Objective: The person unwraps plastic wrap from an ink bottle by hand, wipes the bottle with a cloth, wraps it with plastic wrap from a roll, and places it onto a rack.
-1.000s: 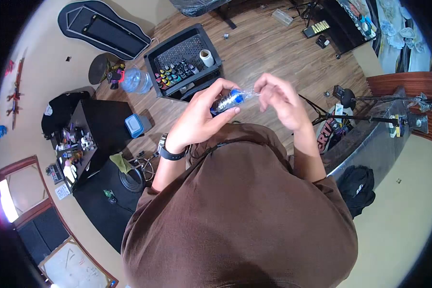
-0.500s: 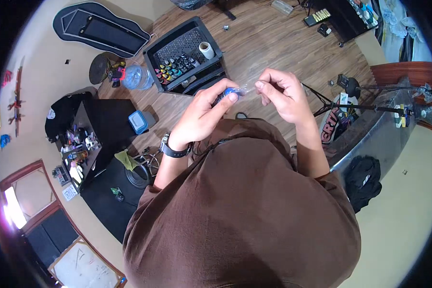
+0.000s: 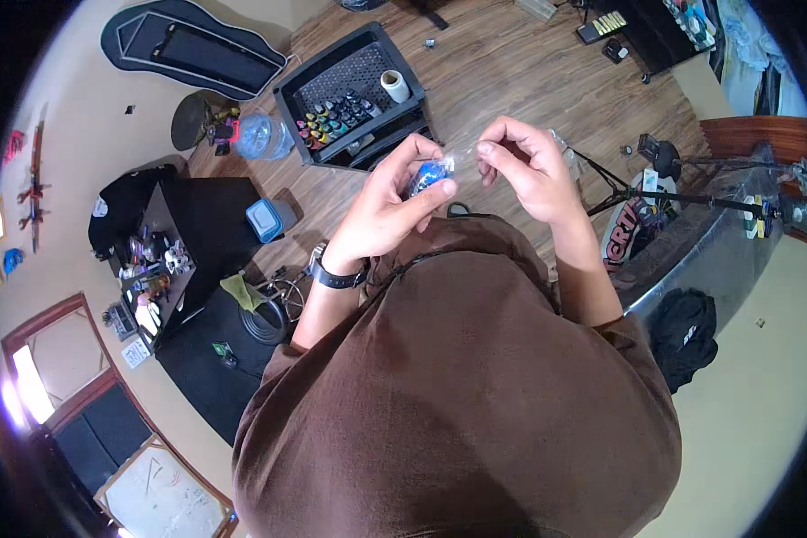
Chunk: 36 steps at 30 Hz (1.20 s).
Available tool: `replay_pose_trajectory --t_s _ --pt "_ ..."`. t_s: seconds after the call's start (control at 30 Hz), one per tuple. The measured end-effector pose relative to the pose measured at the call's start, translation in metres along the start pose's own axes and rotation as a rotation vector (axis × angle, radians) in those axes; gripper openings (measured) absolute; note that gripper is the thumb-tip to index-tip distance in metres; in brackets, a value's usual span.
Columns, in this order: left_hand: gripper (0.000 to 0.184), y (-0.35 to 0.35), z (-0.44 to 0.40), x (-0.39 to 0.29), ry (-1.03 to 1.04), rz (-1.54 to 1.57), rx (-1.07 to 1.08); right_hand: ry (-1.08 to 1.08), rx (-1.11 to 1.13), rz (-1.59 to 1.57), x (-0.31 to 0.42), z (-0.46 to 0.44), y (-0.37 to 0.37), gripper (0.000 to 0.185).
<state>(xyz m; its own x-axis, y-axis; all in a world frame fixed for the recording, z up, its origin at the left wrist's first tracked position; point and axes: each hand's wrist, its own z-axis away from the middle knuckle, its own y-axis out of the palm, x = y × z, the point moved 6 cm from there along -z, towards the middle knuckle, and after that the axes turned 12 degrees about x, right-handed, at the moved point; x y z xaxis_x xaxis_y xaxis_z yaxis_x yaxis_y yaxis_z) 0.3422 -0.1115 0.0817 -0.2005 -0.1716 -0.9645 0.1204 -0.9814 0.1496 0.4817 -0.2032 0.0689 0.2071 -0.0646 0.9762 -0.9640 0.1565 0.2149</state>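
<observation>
My left hand (image 3: 381, 211), with a dark watch on the wrist, is closed around a small blue object (image 3: 429, 177) with a clear, shiny plastic covering. Its exact kind cannot be made out, and the fingers hide part of it. A strip of clear film (image 3: 464, 156) stretches from its upper end towards my right hand (image 3: 533, 175). The thumb and forefinger of that hand pinch the strip's far end. More clear plastic shows just behind the right knuckles. Both hands are in front of my body, a short gap apart.
Ahead stands a black cart (image 3: 318, 85) holding several small bottles (image 3: 332, 121) and a white roll (image 3: 394, 86). A large water jug (image 3: 262, 136) is left of it. On the right are a tripod (image 3: 614, 184) and a plastic-wrapped bed (image 3: 699, 238); a black desk (image 3: 211, 215) stands left.
My left hand has turned, so more of the blue object shows. The right hand has risen slightly, still pinching the film. The whole view has shifted a little.
</observation>
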Motion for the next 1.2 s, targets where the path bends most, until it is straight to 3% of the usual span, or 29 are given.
replay_pose_trajectory --t_s 0.03,0.13,0.3,0.43,0.53,0.57,0.67,0.73,0.83,1.1,1.2 --pt "0.023 -0.002 0.001 0.003 0.002 0.001 -0.007 0.002 0.016 0.019 0.001 -0.001 0.001 0.011" --pt "0.028 -0.001 -0.002 0.009 0.077 0.502 0.109 -0.004 0.028 0.042 0.003 -0.006 0.000 0.011" --pt "0.024 0.000 0.001 0.008 0.120 0.418 0.109 -0.032 0.052 0.070 0.006 -0.009 -0.001 0.010" --pt "0.029 -0.002 0.004 0.008 0.046 0.229 0.031 -0.060 0.023 0.061 0.009 -0.010 -0.008 0.009" --pt "0.024 -0.008 0.004 -0.011 0.182 -0.229 -0.040 -0.117 -0.077 -0.005 0.010 -0.009 -0.028 0.008" --pt "0.024 -0.009 0.003 -0.014 0.176 -0.220 -0.035 -0.144 -0.130 -0.038 0.010 -0.006 -0.035 0.008" --pt "0.024 -0.009 0.006 -0.042 0.315 -0.777 -0.159 -0.149 -0.110 0.000 0.014 -0.004 -0.042 0.009" --pt "0.025 -0.009 0.006 -0.042 0.299 -0.808 -0.167 -0.153 -0.096 0.019 0.018 -0.002 -0.042 0.011" --pt "0.026 -0.007 0.005 -0.048 0.278 -0.896 -0.185 0.009 0.074 0.182 0.017 -0.005 -0.018 0.018" --pt "0.030 -0.003 0.003 -0.048 0.132 -0.932 -0.136 -0.051 0.256 0.601 0.028 -0.013 0.004 0.012" --pt "0.032 -0.005 0.006 -0.044 0.088 -0.916 -0.101 -0.018 0.299 0.622 0.021 -0.013 0.006 0.015"
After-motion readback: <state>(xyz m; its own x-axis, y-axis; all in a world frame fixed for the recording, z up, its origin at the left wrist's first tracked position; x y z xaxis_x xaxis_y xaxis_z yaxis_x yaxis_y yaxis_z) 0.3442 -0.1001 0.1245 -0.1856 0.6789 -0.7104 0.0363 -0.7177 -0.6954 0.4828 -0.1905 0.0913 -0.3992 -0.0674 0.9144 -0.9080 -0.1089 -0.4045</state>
